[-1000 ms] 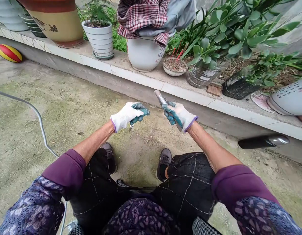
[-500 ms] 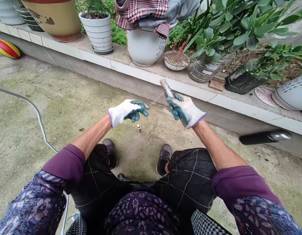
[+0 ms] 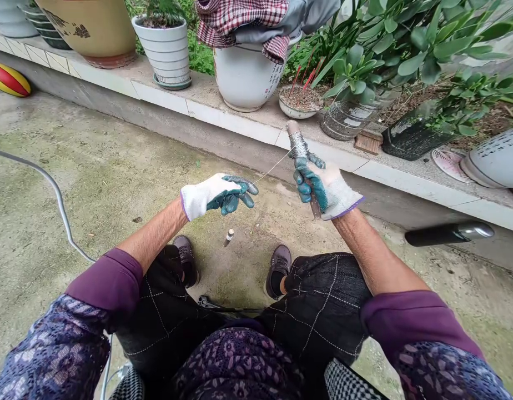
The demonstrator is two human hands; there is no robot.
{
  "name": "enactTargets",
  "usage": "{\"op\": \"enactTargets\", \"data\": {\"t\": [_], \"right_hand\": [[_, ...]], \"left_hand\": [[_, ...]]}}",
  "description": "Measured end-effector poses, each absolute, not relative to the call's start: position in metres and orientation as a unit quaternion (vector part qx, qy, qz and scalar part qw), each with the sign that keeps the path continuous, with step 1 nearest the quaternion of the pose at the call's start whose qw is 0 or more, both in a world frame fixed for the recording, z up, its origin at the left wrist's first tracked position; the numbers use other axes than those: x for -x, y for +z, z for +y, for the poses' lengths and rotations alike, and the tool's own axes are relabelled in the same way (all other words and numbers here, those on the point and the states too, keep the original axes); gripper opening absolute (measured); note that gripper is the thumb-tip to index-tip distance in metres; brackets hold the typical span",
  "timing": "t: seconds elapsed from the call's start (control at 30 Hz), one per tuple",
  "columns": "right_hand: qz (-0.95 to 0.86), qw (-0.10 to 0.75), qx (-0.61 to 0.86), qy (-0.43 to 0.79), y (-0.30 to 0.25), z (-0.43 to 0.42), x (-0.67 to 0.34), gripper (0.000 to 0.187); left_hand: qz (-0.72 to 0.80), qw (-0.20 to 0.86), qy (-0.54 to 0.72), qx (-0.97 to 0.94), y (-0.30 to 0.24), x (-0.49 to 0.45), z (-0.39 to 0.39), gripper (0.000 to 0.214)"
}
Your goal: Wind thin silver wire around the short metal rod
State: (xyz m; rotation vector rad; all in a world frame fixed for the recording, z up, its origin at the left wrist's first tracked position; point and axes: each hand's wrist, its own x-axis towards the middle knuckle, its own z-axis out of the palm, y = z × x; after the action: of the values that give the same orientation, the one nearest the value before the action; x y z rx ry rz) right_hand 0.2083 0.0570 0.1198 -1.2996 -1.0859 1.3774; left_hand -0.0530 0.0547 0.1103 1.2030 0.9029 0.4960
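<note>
Both my hands wear white gloves with green palms. My right hand is closed round a stick whose upper part is wound with thin silvery wire. A strand of that wire runs down and left to my left hand, which pinches it between closed fingers. A small cylinder hangs or lies below my left hand, above the concrete ground. I sit with my dark trousers and two grey shoes below my hands.
A tiled ledge at the back carries a white ribbed pot, a white pot draped with checked cloth and several leafy plants. A striped ball lies far left. A grey hose curves at left; a black handle juts in at right.
My right hand has lifted the stick up and to the right, and wire has been drawn out between the hands. The small cylinder has dropped lower beneath my left hand.
</note>
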Motion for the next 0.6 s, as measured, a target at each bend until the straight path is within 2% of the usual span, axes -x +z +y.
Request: {"op": "enactTargets", "data": {"t": [0.1, 0.27, 0.43, 0.6], "right_hand": [[-0.436, 0.464, 0.530, 0.560, 0.121, 0.056, -0.211, 0.033], [-0.447, 0.465, 0.525, 0.556, 0.120, 0.057, -0.214, 0.031], [-0.450, 0.458, 0.531, 0.553, 0.119, 0.057, -0.210, 0.025], [-0.495, 0.436, 0.509, 0.553, 0.119, 0.054, -0.207, 0.025]], "left_hand": [[0.400, 0.712, 0.225, -0.531, 0.112, 0.052, 0.051, 0.033], [0.399, 0.727, 0.242, -0.505, 0.112, 0.048, 0.051, 0.047], [0.436, 0.669, 0.241, -0.552, 0.105, 0.047, 0.052, 0.026], [0.509, 0.620, 0.179, -0.570, 0.090, 0.044, 0.050, 0.019]]}}
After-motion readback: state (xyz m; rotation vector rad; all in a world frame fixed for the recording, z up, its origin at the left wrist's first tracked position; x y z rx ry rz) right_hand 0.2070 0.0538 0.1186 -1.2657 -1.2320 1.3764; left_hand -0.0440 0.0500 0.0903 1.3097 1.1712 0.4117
